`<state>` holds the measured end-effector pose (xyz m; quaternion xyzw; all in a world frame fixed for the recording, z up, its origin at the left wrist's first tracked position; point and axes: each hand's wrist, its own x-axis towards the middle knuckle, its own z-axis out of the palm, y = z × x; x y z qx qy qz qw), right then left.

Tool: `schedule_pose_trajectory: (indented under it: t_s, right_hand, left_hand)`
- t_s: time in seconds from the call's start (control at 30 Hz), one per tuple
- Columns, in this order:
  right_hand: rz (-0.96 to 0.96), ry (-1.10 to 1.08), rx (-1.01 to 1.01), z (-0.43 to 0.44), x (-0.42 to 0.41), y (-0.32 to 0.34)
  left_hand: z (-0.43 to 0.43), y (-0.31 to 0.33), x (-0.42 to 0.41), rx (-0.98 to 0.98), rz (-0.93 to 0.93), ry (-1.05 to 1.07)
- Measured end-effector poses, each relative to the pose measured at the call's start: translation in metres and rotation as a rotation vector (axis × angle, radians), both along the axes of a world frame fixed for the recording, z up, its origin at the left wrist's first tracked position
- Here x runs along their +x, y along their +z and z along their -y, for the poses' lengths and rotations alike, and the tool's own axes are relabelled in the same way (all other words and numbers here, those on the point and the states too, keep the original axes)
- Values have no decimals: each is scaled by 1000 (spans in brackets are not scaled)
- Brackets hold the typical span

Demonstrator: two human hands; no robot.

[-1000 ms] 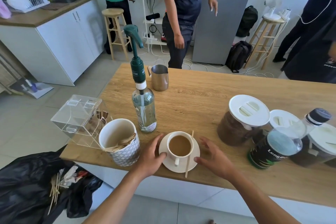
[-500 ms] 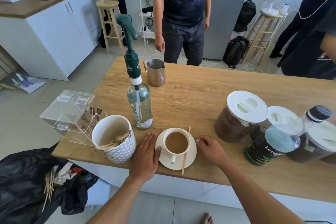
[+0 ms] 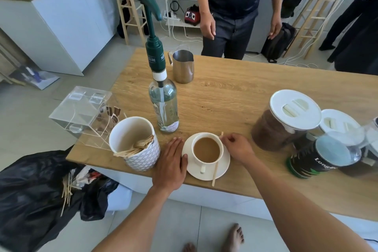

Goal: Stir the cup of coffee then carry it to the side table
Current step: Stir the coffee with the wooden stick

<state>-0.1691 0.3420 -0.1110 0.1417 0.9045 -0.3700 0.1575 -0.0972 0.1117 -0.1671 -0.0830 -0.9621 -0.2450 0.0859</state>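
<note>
The left hand point(image 3: 170, 166) lies flat on the tabletop point(image 3: 235, 98), fingers straight, thumb touching the saucer point(image 3: 224, 166). The right hand point(image 3: 238, 148) has curled fingers pinching the far end of the wooden stir stick point(image 3: 215, 172). The cup of coffee point(image 3: 206, 149) sits between them, near the front edge. The pump bottle point(image 3: 164, 106) reads "SSEIRE" and the green can point(image 3: 315, 161) reads "Long".

Glossy white ceramic cup point(image 3: 206, 150), saucer point(image 3: 224, 166); thin wooden stirrer point(image 3: 215, 172); matt wood-grain table point(image 3: 235, 98); brushed-metal jug point(image 3: 183, 66).

Left hand point(image 3: 170, 166), right hand point(image 3: 238, 148), feet point(image 3: 233, 237) — bare.
</note>
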Motion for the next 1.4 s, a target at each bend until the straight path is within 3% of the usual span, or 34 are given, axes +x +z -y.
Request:
schedule_pose_trajectory:
  t_s: [0.57, 0.8, 1.07, 1.2, 1.4]
  right_hand:
    - [0, -137, -162, -6, 1, 23]
    - [-27, -174, -492, -19, 5, 51]
    - [-186, -231, -880, -9, 5, 82]
    - [-314, -224, -829, -2, 11, 92]
    - [-434, -59, -528, -1, 29, 95]
  left_hand:
    - [2, -3, 1, -3, -19, 7]
    - [2, -2, 1, -9, -20, 9]
    - [2, -4, 0, -8, -5, 13]
    - [0, -4, -1, -15, 3, 15]
    - [-1, -2, 0, -10, -7, 15]
